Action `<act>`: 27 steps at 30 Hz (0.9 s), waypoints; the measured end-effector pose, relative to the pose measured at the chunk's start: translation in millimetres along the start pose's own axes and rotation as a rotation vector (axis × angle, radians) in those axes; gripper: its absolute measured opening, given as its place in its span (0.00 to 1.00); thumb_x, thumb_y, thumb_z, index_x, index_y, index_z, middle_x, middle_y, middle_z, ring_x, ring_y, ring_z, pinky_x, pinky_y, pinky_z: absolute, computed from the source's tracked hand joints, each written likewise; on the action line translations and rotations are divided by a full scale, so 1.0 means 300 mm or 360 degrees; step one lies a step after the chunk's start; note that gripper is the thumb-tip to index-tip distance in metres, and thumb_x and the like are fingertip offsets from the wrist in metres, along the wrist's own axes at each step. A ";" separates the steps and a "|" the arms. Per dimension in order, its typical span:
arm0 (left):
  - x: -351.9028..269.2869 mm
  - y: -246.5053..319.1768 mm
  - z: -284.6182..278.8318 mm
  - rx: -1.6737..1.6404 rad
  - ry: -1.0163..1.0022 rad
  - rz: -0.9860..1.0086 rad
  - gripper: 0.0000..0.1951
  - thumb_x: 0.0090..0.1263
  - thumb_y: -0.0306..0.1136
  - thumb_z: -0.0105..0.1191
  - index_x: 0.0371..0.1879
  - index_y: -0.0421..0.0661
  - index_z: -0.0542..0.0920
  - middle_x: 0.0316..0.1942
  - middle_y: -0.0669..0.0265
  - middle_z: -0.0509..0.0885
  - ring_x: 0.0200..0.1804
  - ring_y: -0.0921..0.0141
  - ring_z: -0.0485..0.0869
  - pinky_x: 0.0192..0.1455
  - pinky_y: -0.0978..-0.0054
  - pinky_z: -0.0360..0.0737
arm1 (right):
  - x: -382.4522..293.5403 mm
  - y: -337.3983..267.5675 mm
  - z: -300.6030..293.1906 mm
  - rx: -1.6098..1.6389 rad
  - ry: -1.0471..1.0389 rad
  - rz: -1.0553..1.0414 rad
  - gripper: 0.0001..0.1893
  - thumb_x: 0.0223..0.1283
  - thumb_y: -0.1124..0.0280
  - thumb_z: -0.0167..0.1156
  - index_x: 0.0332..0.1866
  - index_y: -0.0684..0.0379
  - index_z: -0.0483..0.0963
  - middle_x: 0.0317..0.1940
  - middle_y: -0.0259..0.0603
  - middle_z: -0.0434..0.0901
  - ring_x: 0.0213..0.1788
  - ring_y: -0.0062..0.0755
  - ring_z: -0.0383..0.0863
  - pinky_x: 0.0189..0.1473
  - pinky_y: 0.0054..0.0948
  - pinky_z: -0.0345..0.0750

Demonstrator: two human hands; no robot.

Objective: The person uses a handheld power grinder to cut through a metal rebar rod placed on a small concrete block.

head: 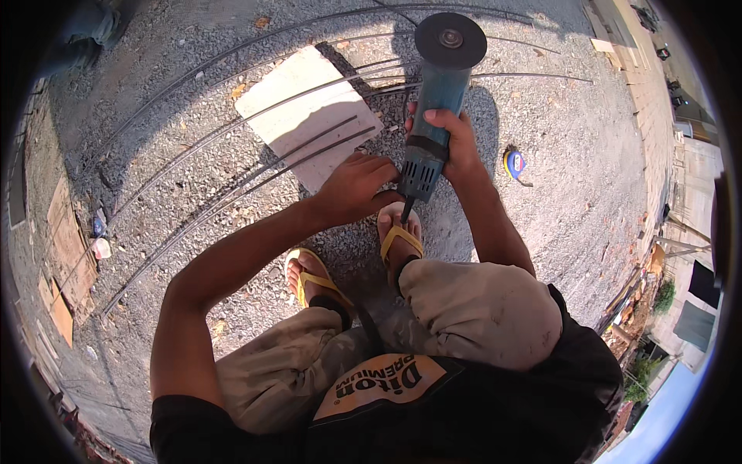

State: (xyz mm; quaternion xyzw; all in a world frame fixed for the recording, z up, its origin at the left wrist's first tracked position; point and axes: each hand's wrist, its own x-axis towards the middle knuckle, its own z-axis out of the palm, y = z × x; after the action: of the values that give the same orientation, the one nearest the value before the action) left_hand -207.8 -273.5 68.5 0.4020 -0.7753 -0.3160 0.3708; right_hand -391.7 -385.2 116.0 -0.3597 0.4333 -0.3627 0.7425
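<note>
My right hand is wrapped around the body of a teal angle grinder, held upright above the gravel. Its dark cutting disc is at the top, away from me, and the cord leaves its lower end over my foot. My left hand is bent beside the vented rear housing, fingertips at its edge; whether it grips there is unclear. Left of the grinder, a pale flat slab lies on the ground. Thin steel rods cross it, and two rod ends stop over its near part.
A blue and yellow tape measure lies on the gravel to the right. My feet in yellow flip-flops are close below the grinder. Wooden boards lie at the left. Part of another person shows at the upper left.
</note>
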 end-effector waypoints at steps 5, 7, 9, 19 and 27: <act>0.050 0.059 0.022 -0.0102 0.0039 -0.0055 0.19 0.56 0.36 0.71 0.41 0.46 0.75 0.34 0.62 0.81 0.41 0.56 0.84 0.46 0.60 0.75 | -0.021 0.011 -0.036 0.0436 -0.0113 0.0043 0.27 0.57 0.63 0.64 0.59 0.67 0.69 0.46 0.44 0.79 0.44 0.37 0.83 0.46 0.39 0.86; 0.072 0.044 -0.014 -0.0157 -0.0019 0.0051 0.20 0.56 0.36 0.71 0.41 0.47 0.74 0.34 0.63 0.80 0.40 0.57 0.84 0.46 0.60 0.75 | -0.025 0.024 -0.067 0.0510 -0.0135 -0.0034 0.28 0.58 0.61 0.63 0.60 0.65 0.68 0.45 0.42 0.77 0.45 0.36 0.82 0.48 0.39 0.84; 0.087 0.030 -0.016 -0.0232 -0.0091 0.0149 0.20 0.56 0.36 0.71 0.42 0.48 0.74 0.33 0.63 0.80 0.40 0.58 0.84 0.45 0.60 0.74 | -0.028 0.042 -0.116 0.0603 -0.0135 -0.0020 0.27 0.58 0.61 0.63 0.59 0.65 0.68 0.44 0.43 0.78 0.44 0.37 0.82 0.48 0.40 0.84; 0.150 0.075 0.102 -0.0070 -0.0290 -0.0072 0.21 0.59 0.42 0.70 0.44 0.48 0.76 0.39 0.61 0.82 0.45 0.55 0.84 0.49 0.56 0.75 | -0.075 0.057 -0.233 0.0946 -0.0140 -0.0011 0.29 0.57 0.59 0.63 0.61 0.64 0.67 0.44 0.45 0.78 0.44 0.39 0.83 0.49 0.41 0.85; -0.121 -0.221 -0.263 0.0794 0.0172 -0.0358 0.19 0.60 0.27 0.68 0.49 0.43 0.77 0.51 0.58 0.79 0.55 0.53 0.80 0.58 0.58 0.76 | -0.053 0.185 -0.552 0.0610 0.0058 0.0195 0.35 0.55 0.58 0.65 0.65 0.68 0.66 0.45 0.47 0.81 0.45 0.41 0.84 0.51 0.40 0.85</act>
State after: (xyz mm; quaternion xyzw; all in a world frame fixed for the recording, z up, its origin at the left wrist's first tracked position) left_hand -102.1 -289.2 46.2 0.5806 -0.7587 -0.1327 0.2639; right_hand -534.5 -381.6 14.3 -0.1780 0.3909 -0.3991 0.8101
